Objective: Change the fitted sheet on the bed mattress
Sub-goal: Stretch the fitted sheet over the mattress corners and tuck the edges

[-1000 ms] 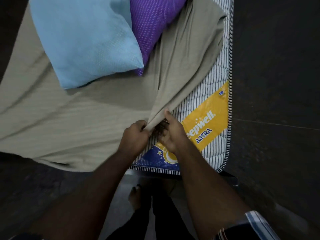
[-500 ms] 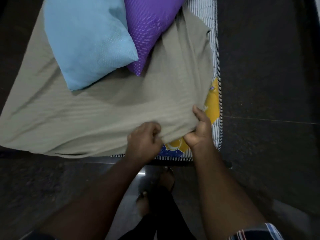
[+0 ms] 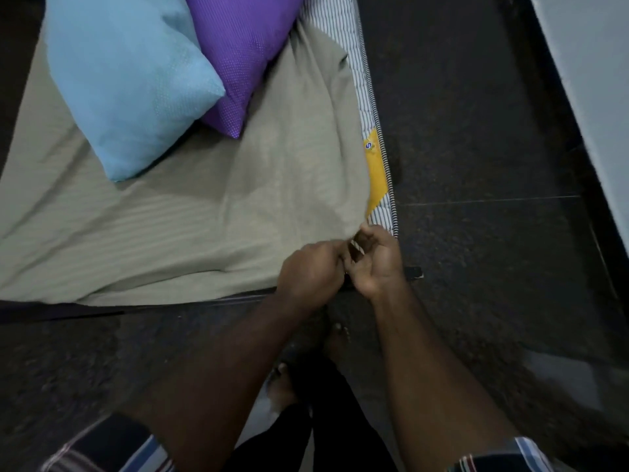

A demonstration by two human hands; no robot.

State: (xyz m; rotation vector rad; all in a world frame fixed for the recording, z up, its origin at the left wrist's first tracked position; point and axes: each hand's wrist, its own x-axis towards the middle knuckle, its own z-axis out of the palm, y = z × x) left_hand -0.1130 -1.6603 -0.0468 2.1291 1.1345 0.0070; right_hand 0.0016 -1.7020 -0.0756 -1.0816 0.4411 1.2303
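A grey-green fitted sheet [image 3: 211,212] covers most of the striped mattress [image 3: 366,97], whose yellow label [image 3: 376,175] still shows along the right edge. At the near right corner of the mattress my left hand [image 3: 311,269] and my right hand [image 3: 376,258] meet, both pinching the corner of the sheet. The sheet's corner itself is hidden between my fingers. The sheet lies wrinkled, with folds running toward my hands.
A light blue pillow [image 3: 129,76] and a purple pillow [image 3: 238,52] lie on the sheet at the far side. Dark stone floor [image 3: 476,131] surrounds the bed. A pale wall [image 3: 595,80] rises at the right. My bare feet [image 3: 335,338] stand by the bed's foot.
The sheet has been pulled right and toward me, covering nearly all of the yellow label. Both hands moved with the sheet corner to the mattress's near right corner.
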